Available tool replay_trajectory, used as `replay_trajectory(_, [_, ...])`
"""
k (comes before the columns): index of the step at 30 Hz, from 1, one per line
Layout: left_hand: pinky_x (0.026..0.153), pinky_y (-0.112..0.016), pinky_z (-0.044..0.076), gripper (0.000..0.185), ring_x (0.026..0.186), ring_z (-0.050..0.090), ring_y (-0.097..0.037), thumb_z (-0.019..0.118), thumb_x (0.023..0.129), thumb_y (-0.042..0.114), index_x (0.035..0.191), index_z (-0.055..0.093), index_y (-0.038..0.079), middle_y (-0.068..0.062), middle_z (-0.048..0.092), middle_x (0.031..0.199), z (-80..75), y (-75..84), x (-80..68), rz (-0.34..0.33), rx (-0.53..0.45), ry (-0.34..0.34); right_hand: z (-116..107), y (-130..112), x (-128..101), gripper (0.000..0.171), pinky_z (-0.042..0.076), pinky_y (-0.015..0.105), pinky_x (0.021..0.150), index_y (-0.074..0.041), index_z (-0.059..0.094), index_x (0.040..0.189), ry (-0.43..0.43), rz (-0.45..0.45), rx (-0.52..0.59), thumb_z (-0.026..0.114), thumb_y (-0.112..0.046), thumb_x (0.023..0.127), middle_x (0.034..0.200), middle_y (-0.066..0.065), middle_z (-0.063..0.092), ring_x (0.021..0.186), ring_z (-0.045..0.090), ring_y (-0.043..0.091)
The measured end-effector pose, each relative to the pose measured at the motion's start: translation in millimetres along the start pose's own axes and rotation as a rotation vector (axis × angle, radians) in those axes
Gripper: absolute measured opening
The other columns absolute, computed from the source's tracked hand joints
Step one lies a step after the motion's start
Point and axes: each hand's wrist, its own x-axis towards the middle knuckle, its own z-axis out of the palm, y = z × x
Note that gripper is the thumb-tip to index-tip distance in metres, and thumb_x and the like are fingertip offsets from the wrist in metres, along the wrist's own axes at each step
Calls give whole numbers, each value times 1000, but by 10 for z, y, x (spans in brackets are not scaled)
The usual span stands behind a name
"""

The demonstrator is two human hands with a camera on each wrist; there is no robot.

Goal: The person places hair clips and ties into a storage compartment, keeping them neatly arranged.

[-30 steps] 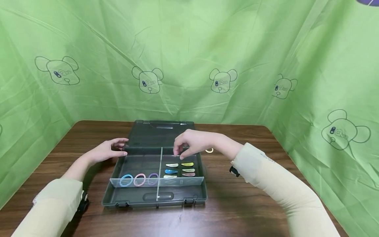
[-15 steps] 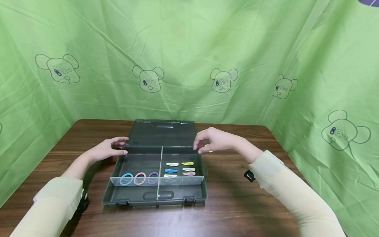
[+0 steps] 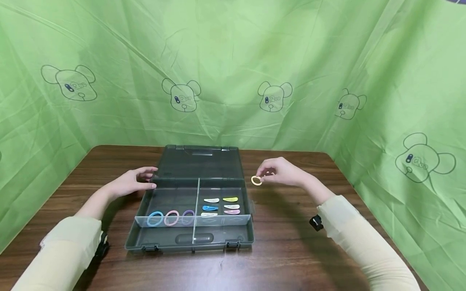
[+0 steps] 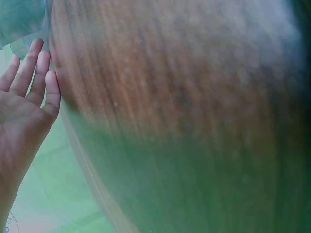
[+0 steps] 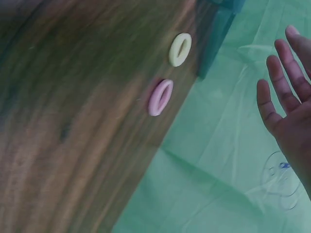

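Note:
My left hand point(image 3: 129, 182) is at the left side of an opened grey plastic box point(image 3: 140, 238), fingers loosely bent. Its thumb lies by the rim. My right hand point(image 3: 282, 171) hovers to the right of the box, thumb and index finger overlapping a yellow hair tie point(image 3: 256, 184) in the head view. Whether they touch it is unclear. In the right wrist view the same hand point(image 5: 291, 107) has relaxed fingers, apart from a yellow hair tie point(image 5: 180, 49) and a pink hair tie point(image 5: 160, 97) lying on the table.
Inside the box are a blue hair tie point(image 3: 155, 218), a pink one point(image 3: 171, 218), a purple one point(image 3: 188, 217) and several snap hair clips point(image 3: 210, 208). Clear dividers point(image 3: 198, 198) split it. Its lid point(image 3: 202, 161) lies back on the wooden table point(image 3: 291, 258). Green cloth point(image 3: 233, 48) surrounds the table.
My right hand has moved right, from above the hair clips to beside the yellow hair tie outside the box. The left hand has stayed at the box's left side.

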Motion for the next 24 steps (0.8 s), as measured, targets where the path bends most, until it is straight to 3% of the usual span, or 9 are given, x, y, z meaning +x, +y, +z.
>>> replay_trajectory(8, [98, -52, 37, 69, 124, 45, -35, 68, 86, 39, 143, 38, 12, -20, 51, 132, -4, 7, -18, -7, -10, -11, 81, 313, -103, 15, 49, 28, 75, -12, 71, 95, 130, 76, -37, 75, -11, 81, 89, 3, 70, 84, 65, 24])
replay_trajectory(12, [98, -52, 37, 70, 125, 45, -35, 68, 86, 39, 143, 38, 14, -19, 51, 133, -8, 15, -23, -10, -17, -16, 121, 459, -143, 16, 50, 39, 77, -11, 70, 96, 176, 123, -34, 74, -11, 81, 89, 7, 71, 85, 66, 28])
replay_trajectory(17, [98, -53, 36, 70, 125, 45, -35, 68, 85, 40, 143, 38, 13, -19, 51, 133, -10, 26, -22, -11, -22, -17, 142, 613, -178, 20, 49, 46, 76, -6, 70, 99, 216, 177, -32, 74, -3, 79, 91, 9, 70, 84, 64, 25])
replay_trajectory(24, [98, -53, 36, 70, 125, 45, -35, 67, 86, 38, 143, 38, 12, -20, 51, 134, -10, 31, -22, -7, -17, -16, 139, 794, -191, 19, 51, 39, 75, -4, 70, 100, 225, 269, -30, 72, -3, 81, 96, 10, 70, 84, 64, 19])
